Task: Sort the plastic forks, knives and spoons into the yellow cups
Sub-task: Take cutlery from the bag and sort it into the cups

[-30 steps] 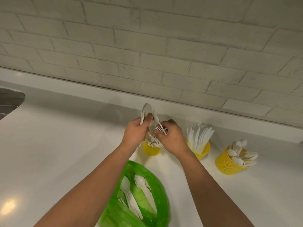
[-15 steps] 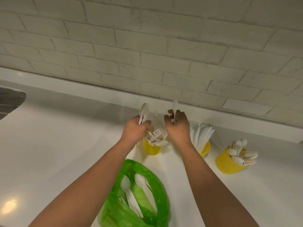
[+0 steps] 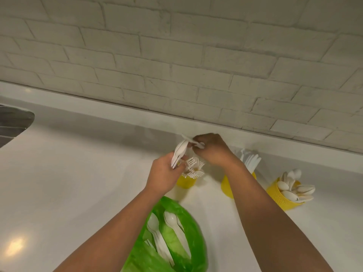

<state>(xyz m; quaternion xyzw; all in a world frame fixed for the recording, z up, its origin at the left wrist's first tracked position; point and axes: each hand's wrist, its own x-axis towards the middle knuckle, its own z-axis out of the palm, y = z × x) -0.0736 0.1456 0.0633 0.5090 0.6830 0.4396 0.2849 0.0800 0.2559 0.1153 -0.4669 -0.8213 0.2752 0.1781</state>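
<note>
**Left hand**: grips a bundle of white spoons, bowls fanning up and away from the knuckles.

**Right hand**: pinches a single white utensil at the fingertips, just above the bundle's tips and touching or nearly touching them. Blurred, possibly a knife.

**Fork cup**: stands directly under the two grips, just beyond the left knuckles. Forks point tines-up, close below the bundle.

**Knife cup**: sits below the right wrist, half hidden behind that forearm. Knives rise to the right of it.

**Spoon cup**: tilts well to the right of both grips, filled with sorted spoons.

**Green bag**: lies nearer the body than either grip, between the forearms, and holds bagged spoons.

**White counter**: bears the three cups and the bag.
</note>
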